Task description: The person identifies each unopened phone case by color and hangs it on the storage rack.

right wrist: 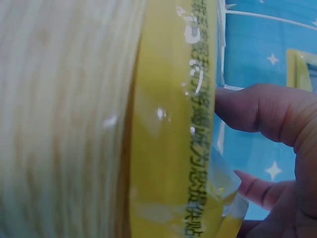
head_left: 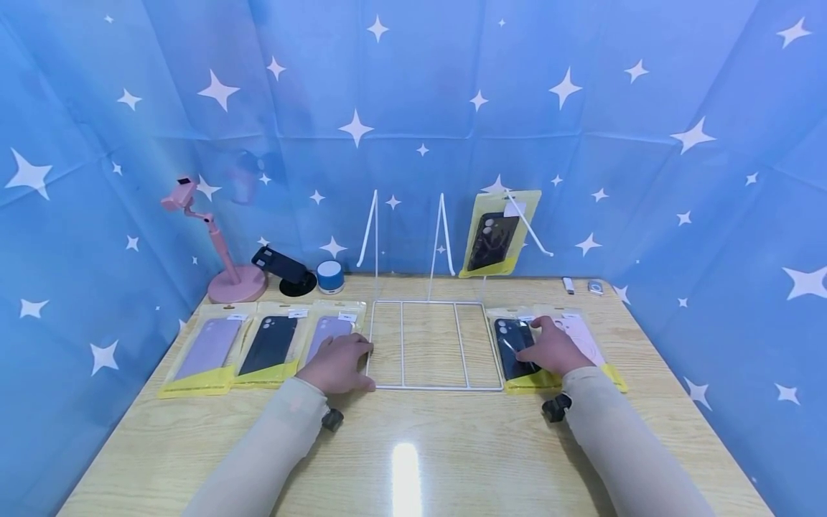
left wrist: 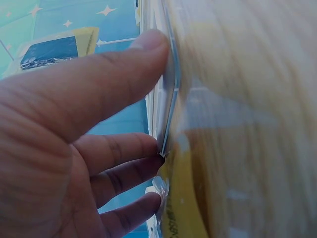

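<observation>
My left hand [head_left: 340, 362] lies flat on a packaged lilac phone case [head_left: 329, 332], its fingertips [left wrist: 148, 44] touching the packet's clear edge [left wrist: 171, 89] beside the white wire rack [head_left: 433, 388]. Across the rack, my right hand [head_left: 550, 350] rests with fingers spread on a packaged dark phone case [head_left: 512, 341], partly over a pink-cased packet [head_left: 584, 336]. In the right wrist view its thumb [right wrist: 247, 111] touches the packet's yellow bottom strip [right wrist: 173, 129]. Neither hand lifts anything.
Two more packets, lilac [head_left: 209, 348] and black [head_left: 268, 345], lie at the left. A black case packet [head_left: 494, 237] hangs on the rack's upright. A pink phone stand [head_left: 222, 251], black holder [head_left: 287, 271], small blue speaker [head_left: 330, 276] and small items [head_left: 568, 285] stand at the back.
</observation>
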A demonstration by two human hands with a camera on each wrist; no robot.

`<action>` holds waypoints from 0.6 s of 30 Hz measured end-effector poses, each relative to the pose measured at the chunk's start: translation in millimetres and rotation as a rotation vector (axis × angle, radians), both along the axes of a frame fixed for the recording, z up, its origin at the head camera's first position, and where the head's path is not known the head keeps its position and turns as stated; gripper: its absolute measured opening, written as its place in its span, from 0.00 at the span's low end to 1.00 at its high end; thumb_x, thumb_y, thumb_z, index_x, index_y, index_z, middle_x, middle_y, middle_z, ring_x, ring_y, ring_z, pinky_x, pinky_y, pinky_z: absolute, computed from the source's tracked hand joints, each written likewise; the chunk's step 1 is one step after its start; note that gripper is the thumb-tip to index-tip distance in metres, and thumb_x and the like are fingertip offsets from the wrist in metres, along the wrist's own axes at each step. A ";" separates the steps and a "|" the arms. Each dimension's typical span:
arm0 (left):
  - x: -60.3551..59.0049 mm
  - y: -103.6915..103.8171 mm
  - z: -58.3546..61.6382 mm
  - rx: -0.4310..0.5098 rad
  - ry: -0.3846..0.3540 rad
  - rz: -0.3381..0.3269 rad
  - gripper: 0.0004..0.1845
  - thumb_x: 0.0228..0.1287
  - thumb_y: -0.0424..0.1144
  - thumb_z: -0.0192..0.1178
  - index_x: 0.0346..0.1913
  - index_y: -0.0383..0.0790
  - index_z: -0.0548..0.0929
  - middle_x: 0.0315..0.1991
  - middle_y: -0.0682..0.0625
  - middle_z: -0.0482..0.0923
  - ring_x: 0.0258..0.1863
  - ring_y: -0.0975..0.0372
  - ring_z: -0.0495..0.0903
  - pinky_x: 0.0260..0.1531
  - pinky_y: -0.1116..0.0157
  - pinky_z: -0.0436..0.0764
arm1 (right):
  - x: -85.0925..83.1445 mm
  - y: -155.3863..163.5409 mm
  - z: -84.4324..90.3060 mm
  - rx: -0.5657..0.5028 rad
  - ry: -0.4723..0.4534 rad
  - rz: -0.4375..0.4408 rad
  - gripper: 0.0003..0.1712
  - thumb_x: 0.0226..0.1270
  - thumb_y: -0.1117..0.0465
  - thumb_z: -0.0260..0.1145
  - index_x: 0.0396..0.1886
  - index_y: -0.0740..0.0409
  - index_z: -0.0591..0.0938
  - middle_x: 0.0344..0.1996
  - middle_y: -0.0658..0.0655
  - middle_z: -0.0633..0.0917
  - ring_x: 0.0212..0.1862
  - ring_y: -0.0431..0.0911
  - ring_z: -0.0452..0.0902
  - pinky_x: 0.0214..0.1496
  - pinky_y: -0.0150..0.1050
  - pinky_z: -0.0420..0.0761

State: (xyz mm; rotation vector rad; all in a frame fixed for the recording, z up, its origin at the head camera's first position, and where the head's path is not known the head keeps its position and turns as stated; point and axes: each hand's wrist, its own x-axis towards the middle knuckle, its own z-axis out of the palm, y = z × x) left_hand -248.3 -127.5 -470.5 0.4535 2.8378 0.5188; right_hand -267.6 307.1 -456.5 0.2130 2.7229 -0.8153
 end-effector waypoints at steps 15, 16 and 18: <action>-0.9 -1.1 -3.0 0.008 0.021 -0.012 0.42 0.54 0.54 0.81 0.71 0.43 0.80 0.72 0.46 0.76 0.75 0.49 0.70 0.80 0.40 0.55 | 1.8 3.8 3.0 -0.073 0.030 0.022 0.52 0.65 0.50 0.77 0.80 0.59 0.59 0.67 0.76 0.74 0.58 0.62 0.76 0.56 0.55 0.79; -1.2 -1.1 -3.3 0.007 0.021 -0.014 0.42 0.54 0.54 0.81 0.71 0.43 0.80 0.72 0.46 0.76 0.75 0.49 0.70 0.80 0.40 0.55 | 1.2 5.7 2.4 -0.089 0.024 0.021 0.52 0.65 0.49 0.77 0.80 0.58 0.59 0.67 0.76 0.73 0.57 0.61 0.76 0.55 0.53 0.79; -1.5 -1.2 -4.0 0.005 0.017 -0.014 0.42 0.54 0.54 0.81 0.71 0.44 0.80 0.72 0.46 0.76 0.75 0.49 0.70 0.80 0.40 0.55 | 0.0 10.2 1.1 -0.136 0.008 0.014 0.50 0.65 0.49 0.77 0.80 0.54 0.61 0.68 0.75 0.71 0.56 0.60 0.77 0.54 0.50 0.79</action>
